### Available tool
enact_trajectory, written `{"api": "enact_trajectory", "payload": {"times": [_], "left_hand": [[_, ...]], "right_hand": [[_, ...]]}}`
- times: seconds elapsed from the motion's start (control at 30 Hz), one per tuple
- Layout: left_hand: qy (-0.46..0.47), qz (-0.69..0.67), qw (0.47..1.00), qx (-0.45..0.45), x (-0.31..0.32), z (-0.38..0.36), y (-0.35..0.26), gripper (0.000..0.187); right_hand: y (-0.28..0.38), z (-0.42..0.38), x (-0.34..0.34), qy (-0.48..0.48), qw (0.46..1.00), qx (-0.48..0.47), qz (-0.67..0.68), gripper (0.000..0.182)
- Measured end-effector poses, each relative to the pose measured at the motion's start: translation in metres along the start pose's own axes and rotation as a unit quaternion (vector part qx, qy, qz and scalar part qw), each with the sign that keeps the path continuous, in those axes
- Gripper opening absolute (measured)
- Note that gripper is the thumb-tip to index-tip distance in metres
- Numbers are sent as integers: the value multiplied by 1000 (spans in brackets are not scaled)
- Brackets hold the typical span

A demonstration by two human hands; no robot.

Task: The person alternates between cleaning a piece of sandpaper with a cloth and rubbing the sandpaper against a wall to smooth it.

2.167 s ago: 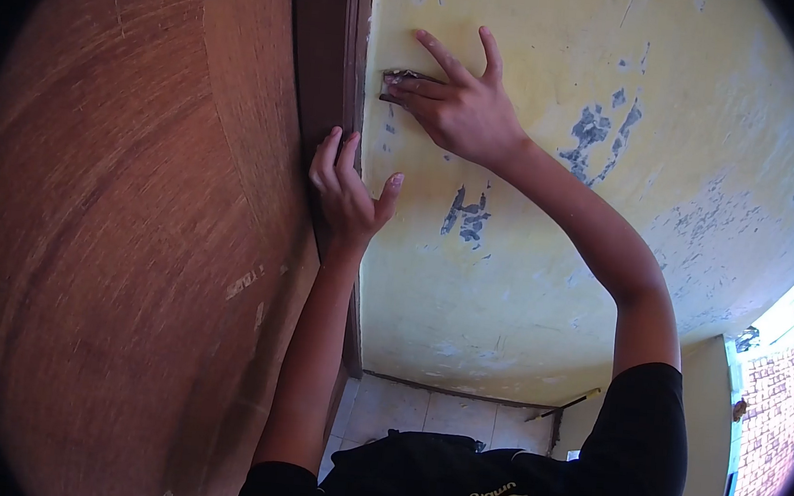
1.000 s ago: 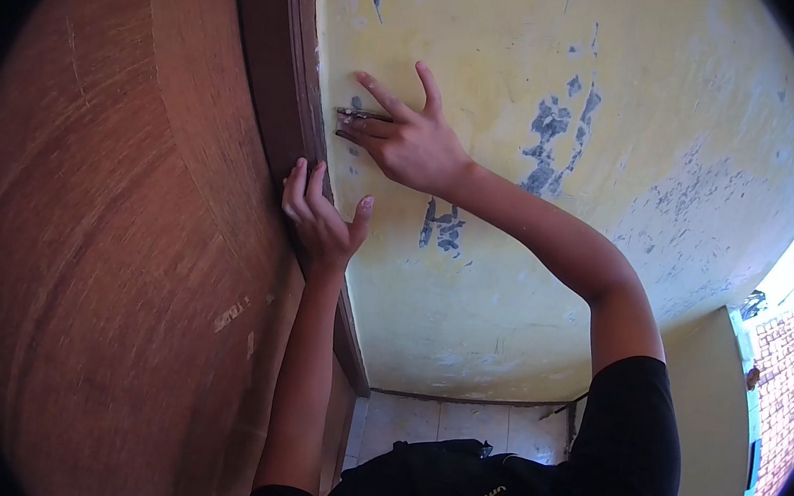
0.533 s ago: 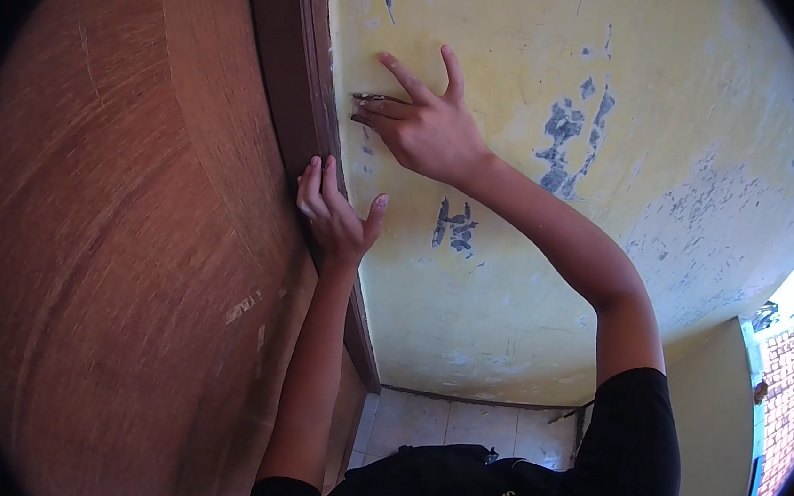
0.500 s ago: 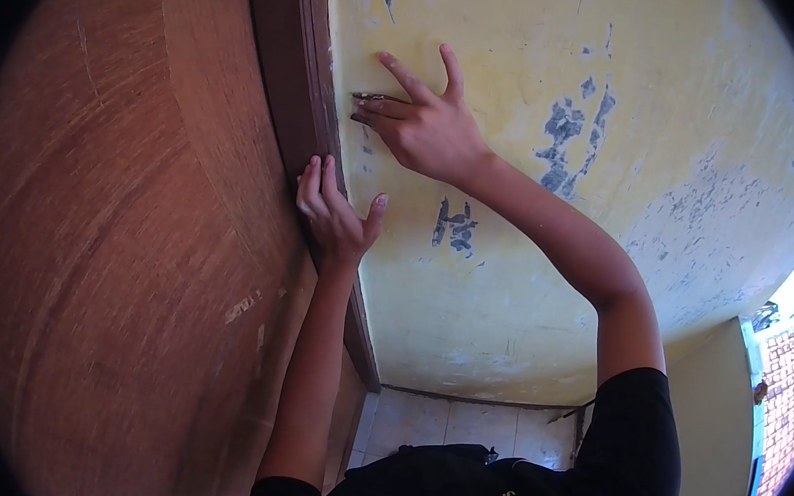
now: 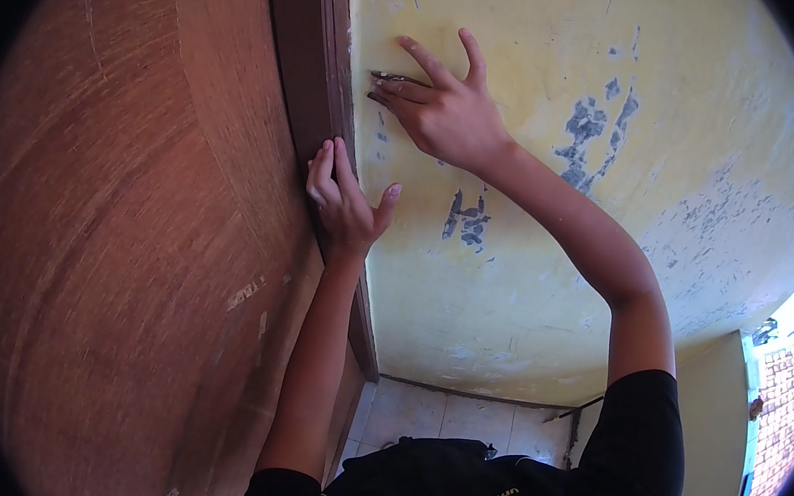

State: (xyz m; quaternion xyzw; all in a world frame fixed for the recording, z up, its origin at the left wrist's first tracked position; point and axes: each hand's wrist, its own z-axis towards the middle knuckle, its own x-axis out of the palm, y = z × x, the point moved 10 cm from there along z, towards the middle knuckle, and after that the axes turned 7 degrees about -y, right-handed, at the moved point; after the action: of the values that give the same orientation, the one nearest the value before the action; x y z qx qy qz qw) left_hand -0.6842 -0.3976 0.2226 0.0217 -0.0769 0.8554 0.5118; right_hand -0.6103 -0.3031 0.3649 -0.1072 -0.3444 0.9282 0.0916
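Observation:
My right hand [image 5: 455, 121] is up at the yellow wall [image 5: 515, 306], close beside the dark brown door frame [image 5: 323, 62]. Its lower fingers pinch together at a thin, dark, flat piece [image 5: 391, 77], whose kind I cannot tell, while two other fingers stick out apart. Lower down, my left hand [image 5: 349, 206] rests against the edge of the frame with fingers stretched along it and thumb out to the side. Pale smudges mark its fingertips. Grey spots where paint has come off [image 5: 468, 218] show on the wall to the right of my left hand.
A large reddish-brown wooden door panel [image 5: 123, 252] fills the left side. Larger peeled patches [image 5: 585, 132] lie right of my right hand. Pale floor tiles [image 5: 476, 418] show below, and a bright opening onto roof tiles [image 5: 789, 386] is at far right.
The whole view has shifted slightly, so wall, frame and hands appear a little higher and further right. Both hands keep nearly the same places and poses.

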Motion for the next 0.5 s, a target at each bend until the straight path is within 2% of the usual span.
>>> {"api": "enact_trajectory", "payload": {"times": [0.5], "left_hand": [[7,9,1000,5,-2,0,-2,105]], "right_hand": [[4,-4,-4,4,1000,0,25,23]]}}
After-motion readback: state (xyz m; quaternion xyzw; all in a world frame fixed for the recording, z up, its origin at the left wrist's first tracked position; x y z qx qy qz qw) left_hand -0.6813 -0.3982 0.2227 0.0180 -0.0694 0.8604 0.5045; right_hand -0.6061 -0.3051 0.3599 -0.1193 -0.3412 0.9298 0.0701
